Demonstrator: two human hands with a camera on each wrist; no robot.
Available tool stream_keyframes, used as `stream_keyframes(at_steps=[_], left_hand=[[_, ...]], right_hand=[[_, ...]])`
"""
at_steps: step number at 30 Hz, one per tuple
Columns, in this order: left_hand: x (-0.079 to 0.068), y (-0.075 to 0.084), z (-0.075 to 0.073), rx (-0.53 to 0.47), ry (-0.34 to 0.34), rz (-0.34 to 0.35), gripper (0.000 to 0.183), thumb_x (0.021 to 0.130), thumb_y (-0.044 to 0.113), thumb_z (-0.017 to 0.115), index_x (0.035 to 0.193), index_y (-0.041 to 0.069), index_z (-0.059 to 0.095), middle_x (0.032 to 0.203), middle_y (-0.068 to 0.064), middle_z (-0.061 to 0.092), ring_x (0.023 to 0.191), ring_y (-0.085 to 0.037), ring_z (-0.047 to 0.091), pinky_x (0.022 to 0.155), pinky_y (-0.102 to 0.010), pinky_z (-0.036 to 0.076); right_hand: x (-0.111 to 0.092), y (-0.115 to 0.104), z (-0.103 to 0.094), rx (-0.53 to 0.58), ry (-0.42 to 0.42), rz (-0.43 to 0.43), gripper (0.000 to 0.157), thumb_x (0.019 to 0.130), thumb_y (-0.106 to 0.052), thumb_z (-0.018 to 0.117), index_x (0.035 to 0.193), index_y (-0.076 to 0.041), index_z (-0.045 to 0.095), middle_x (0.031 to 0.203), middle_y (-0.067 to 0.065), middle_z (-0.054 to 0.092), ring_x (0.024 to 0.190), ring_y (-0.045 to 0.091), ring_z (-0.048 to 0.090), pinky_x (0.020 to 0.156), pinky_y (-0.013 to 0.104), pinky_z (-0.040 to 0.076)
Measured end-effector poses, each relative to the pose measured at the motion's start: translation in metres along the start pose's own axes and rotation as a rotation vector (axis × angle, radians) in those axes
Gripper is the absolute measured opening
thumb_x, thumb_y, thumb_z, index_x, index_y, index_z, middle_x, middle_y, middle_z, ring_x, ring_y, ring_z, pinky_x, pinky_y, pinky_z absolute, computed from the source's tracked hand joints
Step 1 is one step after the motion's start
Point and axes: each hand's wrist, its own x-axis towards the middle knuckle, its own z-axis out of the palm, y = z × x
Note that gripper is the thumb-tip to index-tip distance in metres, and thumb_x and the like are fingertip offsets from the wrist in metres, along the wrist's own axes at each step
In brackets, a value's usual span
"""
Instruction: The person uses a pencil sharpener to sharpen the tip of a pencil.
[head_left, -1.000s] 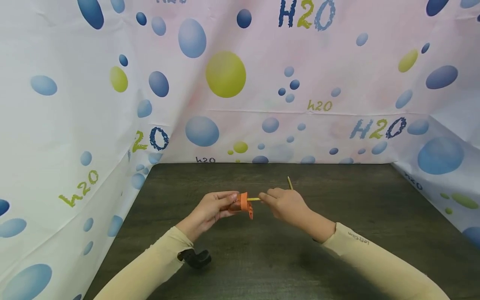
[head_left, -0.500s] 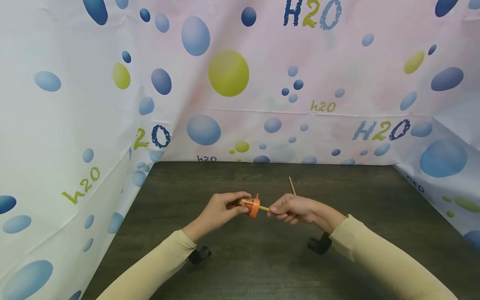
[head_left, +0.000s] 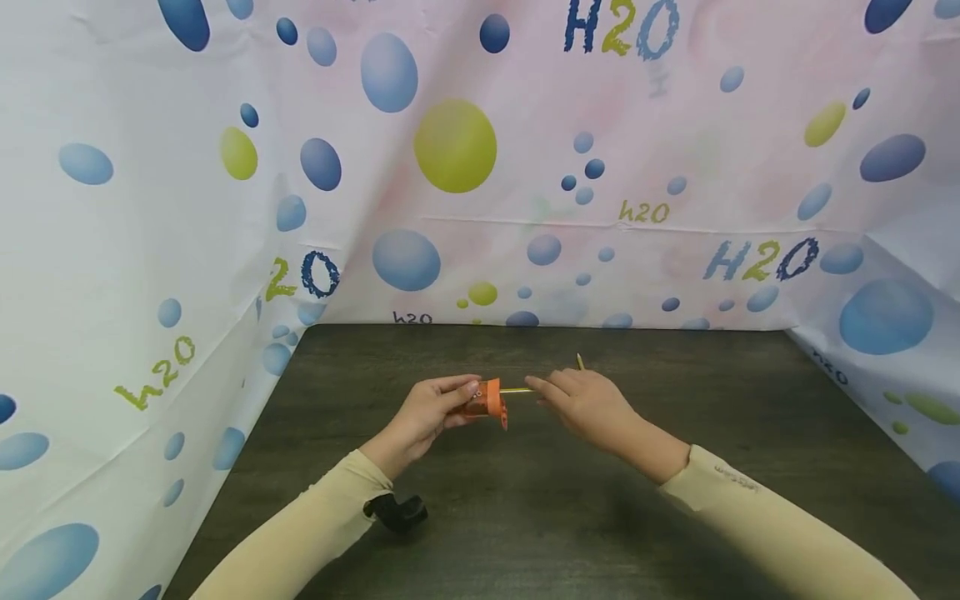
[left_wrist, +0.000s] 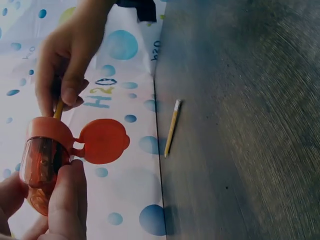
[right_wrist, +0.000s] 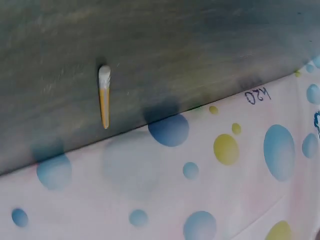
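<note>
My left hand (head_left: 420, 419) grips an orange pencil sharpener (head_left: 492, 398) with a see-through shavings container. Its round lid (left_wrist: 104, 141) hangs open on a hinge in the left wrist view. A yellow pencil (head_left: 514, 390) sticks into the sharpener's open end. Across from it, my right hand (head_left: 596, 408) pinches the pencil's other end, back of the hand facing up. Neither hand shows in the right wrist view. A second pencil (right_wrist: 104, 97) lies on the table beyond my right hand, which partly hides it in the head view.
The dark wood-grain table (head_left: 495, 525) spreads under both hands. A white sheet with blue and green dots (head_left: 525, 150) stands behind it and along both sides. A black strap piece (head_left: 400, 513) hangs at my left wrist.
Since half a second ago my right hand has rolled over, from thumb side up to back up. The sharpener has tilted round and shifted slightly left, its lid swinging from top to bottom.
</note>
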Motion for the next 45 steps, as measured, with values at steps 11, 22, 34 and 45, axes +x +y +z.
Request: stream_keyframes(at_steps=[11,22,34,45], left_hand=[[-0.004,-0.005,-0.008,0.126,-0.055,0.110,0.043,0.101,0.015,0.065,0.141,-0.001,0.059,0.131,-0.022,0.070,0.097,-0.011,0.075,0.093,-0.037,0.062],[-0.018,-0.005,-0.016,0.486,-0.141,0.459,0.040,0.096,0.013,0.071,0.132,-0.003,0.066,0.124,-0.025,0.072,0.107,-0.035,0.074,0.084,-0.026,0.063],[-0.012,0.000,-0.016,0.159,0.009,0.090,0.046,0.103,0.025,0.063,0.142,0.001,0.059,0.130,-0.018,0.070,0.102,-0.016,0.074,0.097,-0.041,0.061],[-0.008,-0.002,-0.018,0.171,-0.056,0.135,0.050,0.100,0.020,0.068,0.145,0.000,0.056,0.139,-0.021,0.065,0.107,-0.017,0.074,0.100,-0.043,0.059]], right_hand=[[0.010,-0.016,0.003,0.093,-0.045,0.112,0.041,0.066,0.010,0.082,0.102,-0.009,0.078,0.077,-0.001,0.066,0.055,0.007,0.050,0.048,0.018,0.018],[0.025,0.012,-0.007,1.596,-0.865,0.961,0.031,0.109,-0.013,0.044,0.112,0.003,0.071,0.057,-0.007,0.039,0.044,0.003,0.022,0.045,0.020,0.023],[0.016,-0.014,0.005,0.222,-0.205,0.157,0.034,0.089,-0.014,0.079,0.120,-0.004,0.068,0.088,0.003,0.069,0.067,0.010,0.061,0.057,0.023,0.050],[0.019,-0.021,0.003,0.332,-0.244,0.276,0.019,0.090,-0.002,0.073,0.108,-0.002,0.077,0.085,0.006,0.076,0.054,0.008,0.054,0.049,0.016,0.033]])
